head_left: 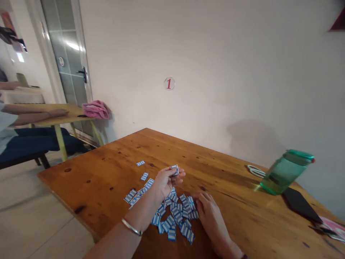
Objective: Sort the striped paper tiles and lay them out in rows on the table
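Note:
My left hand is raised over the table, thumb and fingers closed on a small blue-and-white printed card. Below it lies a loose pile of similar blue-and-white cards, many overlapping at odd angles. My left forearm, with a silver bangle, hides part of the pile. Further left is a row of the same cards, partly behind my wrist, and two small groups lie apart beyond it. My right hand rests on the table at the pile's right edge, fingers loosely bent and holding nothing visible.
The wooden table meets a white wall. On the right are a green bottle, a white cable, a dark flat case and a pink-and-white packet. At left, another person's arm lies on a second table near a pink cloth.

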The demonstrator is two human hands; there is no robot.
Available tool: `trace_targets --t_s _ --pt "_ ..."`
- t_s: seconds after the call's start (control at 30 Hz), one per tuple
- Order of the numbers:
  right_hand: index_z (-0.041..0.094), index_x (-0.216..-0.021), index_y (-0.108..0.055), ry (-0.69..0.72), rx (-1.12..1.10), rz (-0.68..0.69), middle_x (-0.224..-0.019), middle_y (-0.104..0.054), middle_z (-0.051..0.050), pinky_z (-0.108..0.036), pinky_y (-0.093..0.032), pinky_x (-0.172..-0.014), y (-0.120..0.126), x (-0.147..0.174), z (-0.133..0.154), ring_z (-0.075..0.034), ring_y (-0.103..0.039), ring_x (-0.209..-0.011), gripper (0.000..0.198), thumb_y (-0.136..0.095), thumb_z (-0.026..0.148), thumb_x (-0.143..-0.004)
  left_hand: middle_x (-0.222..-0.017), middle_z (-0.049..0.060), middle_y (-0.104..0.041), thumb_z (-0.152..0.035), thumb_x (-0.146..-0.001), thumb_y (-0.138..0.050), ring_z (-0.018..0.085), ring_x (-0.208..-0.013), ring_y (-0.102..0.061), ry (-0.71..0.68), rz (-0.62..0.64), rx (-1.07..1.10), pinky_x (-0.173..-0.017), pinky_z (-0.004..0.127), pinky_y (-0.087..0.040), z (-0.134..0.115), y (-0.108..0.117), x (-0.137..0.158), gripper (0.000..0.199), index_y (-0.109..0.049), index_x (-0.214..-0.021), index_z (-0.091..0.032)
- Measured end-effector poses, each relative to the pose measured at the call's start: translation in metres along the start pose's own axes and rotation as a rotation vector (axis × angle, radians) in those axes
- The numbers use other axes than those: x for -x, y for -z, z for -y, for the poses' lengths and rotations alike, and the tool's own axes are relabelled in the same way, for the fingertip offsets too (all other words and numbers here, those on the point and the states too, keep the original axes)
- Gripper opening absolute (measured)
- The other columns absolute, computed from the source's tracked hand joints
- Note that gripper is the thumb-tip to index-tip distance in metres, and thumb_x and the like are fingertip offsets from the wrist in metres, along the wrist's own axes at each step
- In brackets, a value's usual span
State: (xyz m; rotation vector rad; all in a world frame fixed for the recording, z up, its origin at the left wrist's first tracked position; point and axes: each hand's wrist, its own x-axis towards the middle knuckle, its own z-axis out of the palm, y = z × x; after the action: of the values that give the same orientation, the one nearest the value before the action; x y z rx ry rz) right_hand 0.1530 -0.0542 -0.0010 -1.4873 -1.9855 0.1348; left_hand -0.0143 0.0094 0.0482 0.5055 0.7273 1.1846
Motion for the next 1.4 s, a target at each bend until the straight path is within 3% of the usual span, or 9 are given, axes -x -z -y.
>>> trace_targets --t_s 0.13,0.33,0.5,0.7,1.0,1.17,1.27,1.4 --pt "0.020 -0.073 -0.059 -0.019 0.096 0.129 -0.078 -0.059 -0.005 -0.026 -0.037 -0.069 0.001 -0.012 0.019 -0.018 -0.052 -0.077 0.025 -0.037 0.013 -0.084 -0.073 0.006 -0.070 -0.007 -0.079 -0.050 0.015 -0.065 -0.067 -0.036 -0.029 0.079 -0.053 0.021 -0.051 0.000 0.014 -0.007 0.012 -0.059 -0.073 -0.012" --pt "0.016 -0.080 -0.061 0.013 0.168 0.297 -0.082 -0.061 -0.007 -0.024 -0.034 -0.068 -0.008 -0.056 0.034 -0.016 -0.053 -0.078 0.022 -0.040 0.011 -0.080 -0.073 0.008 -0.070 -0.007 -0.079 -0.051 0.017 -0.065 -0.067 -0.051 -0.042 0.130 -0.052 0.022 -0.052 -0.001 0.020 -0.004 0.010 -0.060 -0.075 -0.011" --pt "0.017 -0.068 -0.063 0.071 0.145 0.444 -0.067 -0.063 -0.002 -0.021 -0.032 -0.060 -0.019 -0.080 0.043 -0.013 -0.054 -0.065 0.019 -0.047 0.008 -0.072 -0.073 0.011 -0.069 -0.019 -0.087 -0.041 0.018 -0.068 -0.067 -0.054 -0.098 0.182 -0.055 0.024 -0.053 -0.004 0.020 -0.004 0.023 -0.058 -0.076 -0.009" --pt "0.015 -0.070 -0.064 0.043 0.174 0.517 -0.069 -0.063 -0.004 -0.022 -0.031 -0.058 -0.025 -0.087 0.045 -0.013 -0.054 -0.065 0.013 -0.052 0.009 -0.069 -0.075 0.013 -0.067 -0.032 -0.090 -0.033 0.020 -0.071 -0.067 -0.055 -0.107 0.246 -0.059 0.028 -0.055 -0.003 0.022 -0.007 0.034 -0.055 -0.080 -0.009" --pt "0.014 -0.062 -0.058 0.008 0.141 0.493 -0.065 -0.059 -0.005 -0.023 -0.030 -0.054 -0.028 -0.085 0.045 -0.013 -0.051 -0.060 0.014 -0.049 0.003 -0.064 -0.080 0.016 -0.067 -0.038 -0.090 -0.031 0.024 -0.081 -0.066 -0.054 -0.085 0.258 -0.063 0.033 -0.055 -0.002 0.026 -0.012 0.040 -0.056 -0.081 -0.008" --pt "0.016 -0.068 -0.054 -0.026 0.028 0.368 -0.068 -0.060 -0.004 -0.024 -0.031 -0.058 -0.022 -0.075 0.037 -0.014 -0.051 -0.064 0.014 -0.044 0.006 -0.069 -0.079 0.012 -0.068 -0.008 -0.080 -0.046 0.019 -0.076 -0.066 -0.095 -0.049 0.165 -0.067 0.028 -0.054 0.000 0.022 -0.007 0.013 -0.057 -0.074 -0.010" --pt "0.017 -0.073 -0.053 -0.051 -0.091 0.303 -0.067 -0.058 -0.001 -0.023 -0.033 -0.060 -0.018 -0.067 0.028 -0.013 -0.051 -0.064 0.012 -0.044 0.009 -0.069 -0.078 0.010 -0.069 0.004 -0.069 -0.048 0.019 -0.077 -0.066 -0.121 -0.036 0.124 -0.070 0.027 -0.052 0.003 0.020 -0.006 0.017 -0.057 -0.070 -0.011" --pt "0.016 -0.082 -0.053 -0.158 -0.311 0.195 -0.069 -0.058 0.000 -0.023 -0.039 -0.059 -0.018 -0.056 0.016 -0.013 -0.051 -0.063 0.017 -0.048 0.014 -0.066 -0.068 0.006 -0.068 0.003 -0.066 -0.049 0.018 -0.067 -0.066 -0.152 -0.042 0.045 -0.061 0.028 -0.052 0.006 0.021 -0.006 0.018 -0.052 -0.064 -0.014"
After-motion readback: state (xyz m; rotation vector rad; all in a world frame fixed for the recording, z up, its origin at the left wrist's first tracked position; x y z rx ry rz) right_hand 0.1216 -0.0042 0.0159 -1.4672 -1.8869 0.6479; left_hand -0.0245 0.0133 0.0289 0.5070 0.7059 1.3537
